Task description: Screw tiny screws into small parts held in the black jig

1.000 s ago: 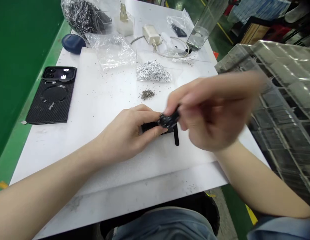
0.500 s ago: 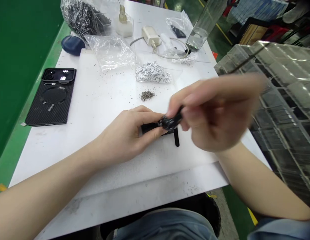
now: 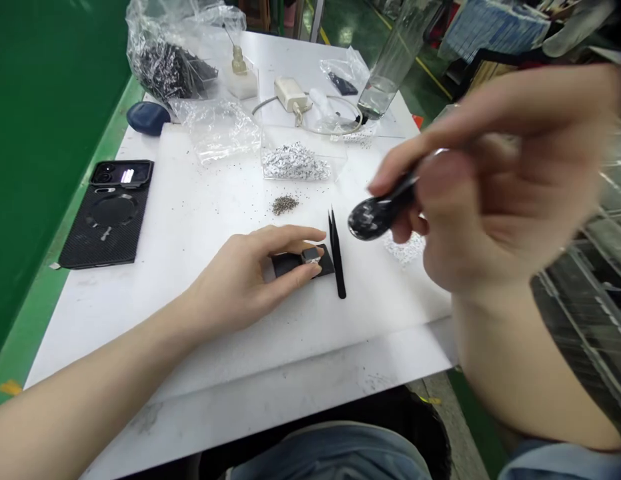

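Observation:
My left hand (image 3: pixel 260 267) rests on the white work surface, its fingers and thumb closed about a small block (image 3: pixel 311 255) with a dark grey top and a pale side. Under the block lies a flat black rectangular piece (image 3: pixel 326 264), partly covered by the fingers. Raised at the right, my right hand (image 3: pixel 490 180) pinches a black tool (image 3: pixel 373 215) with a rounded, glossy, spoon-like end; its far part is hidden in the hand. Between the hands, black pointed tweezers (image 3: pixel 337 260) lie on the surface.
A clear tray (image 3: pixel 296 163) of white bits stands beyond a small pile of dark grains (image 3: pixel 285 204). More white bits (image 3: pixel 405 248) lie beneath my right hand. A phone (image 3: pixel 107 213) lies left. Behind are plastic bags (image 3: pixel 215 130), a charger (image 3: pixel 291 93) and a clear cylinder (image 3: pixel 383 93).
My right hand has lifted the black tool away from my left hand, up and to the right. The block, the tweezers and the white bits at right now show. The view has shifted slightly.

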A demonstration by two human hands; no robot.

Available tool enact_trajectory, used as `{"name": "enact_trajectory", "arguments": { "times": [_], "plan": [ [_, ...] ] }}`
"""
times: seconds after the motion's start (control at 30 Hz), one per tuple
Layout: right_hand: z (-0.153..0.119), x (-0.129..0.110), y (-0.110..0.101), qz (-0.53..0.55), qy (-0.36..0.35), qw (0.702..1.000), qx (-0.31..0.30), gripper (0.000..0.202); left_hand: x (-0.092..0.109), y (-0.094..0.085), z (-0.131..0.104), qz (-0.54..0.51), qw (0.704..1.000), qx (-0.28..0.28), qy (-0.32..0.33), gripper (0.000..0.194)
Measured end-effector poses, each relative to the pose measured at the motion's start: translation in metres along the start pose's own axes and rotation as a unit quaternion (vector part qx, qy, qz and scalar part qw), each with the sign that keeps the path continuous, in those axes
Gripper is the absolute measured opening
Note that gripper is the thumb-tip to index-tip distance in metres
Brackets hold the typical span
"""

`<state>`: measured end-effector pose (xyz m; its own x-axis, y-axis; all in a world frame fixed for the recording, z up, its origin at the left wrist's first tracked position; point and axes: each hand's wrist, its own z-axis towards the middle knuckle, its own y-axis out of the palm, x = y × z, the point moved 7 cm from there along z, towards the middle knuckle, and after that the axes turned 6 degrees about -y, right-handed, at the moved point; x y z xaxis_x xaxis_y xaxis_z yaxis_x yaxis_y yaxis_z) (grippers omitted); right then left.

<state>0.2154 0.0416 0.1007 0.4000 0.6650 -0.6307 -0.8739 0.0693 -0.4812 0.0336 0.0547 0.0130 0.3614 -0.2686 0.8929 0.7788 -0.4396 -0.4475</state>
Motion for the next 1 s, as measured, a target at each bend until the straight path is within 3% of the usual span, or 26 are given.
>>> {"name": "enact_trajectory", "arguments": {
  "times": [0.03,0.1,0.13,0.27,0.37,0.57,0.67,0.8,1.0],
  "plan": [
    [0.002,0.003,-0.008,-0.031,0.016,0.999,0.015,0.009,0.0,-0.001,-0.001,-0.012,1.0,0.01,-0.004,0.026],
    [0.001,0.02,-0.003,-0.106,0.091,0.983,-0.118,0.008,0.002,-0.004,-0.002,-0.025,0.999,0.036,-0.002,0.016],
    [0.0,0.028,-0.006,-0.128,0.118,0.973,-0.152,0.004,0.003,-0.005,-0.003,-0.023,0.999,0.047,0.002,0.01],
    [-0.014,0.061,-0.013,-0.095,0.196,0.95,-0.223,0.012,0.004,-0.008,-0.004,0.003,0.997,0.074,0.011,0.003],
    [-0.028,0.079,-0.001,-0.045,0.227,0.929,-0.29,0.017,0.007,-0.01,-0.005,0.04,0.995,0.085,0.016,0.003],
    [-0.035,0.085,0.009,-0.018,0.202,0.937,-0.285,0.03,0.014,-0.018,-0.006,0.109,0.987,0.111,0.029,0.006],
    [-0.034,0.09,-0.004,-0.014,0.193,0.947,-0.256,0.036,0.017,-0.017,-0.005,0.134,0.984,0.104,0.05,0.006],
    [-0.03,0.101,-0.03,-0.038,0.166,0.964,-0.205,0.028,0.031,-0.015,-0.01,0.149,0.98,0.102,0.086,0.01],
    [-0.034,0.111,-0.033,-0.05,0.133,0.95,-0.277,0.012,0.066,-0.041,-0.004,0.143,0.964,0.207,0.091,0.015]
  ]
}}
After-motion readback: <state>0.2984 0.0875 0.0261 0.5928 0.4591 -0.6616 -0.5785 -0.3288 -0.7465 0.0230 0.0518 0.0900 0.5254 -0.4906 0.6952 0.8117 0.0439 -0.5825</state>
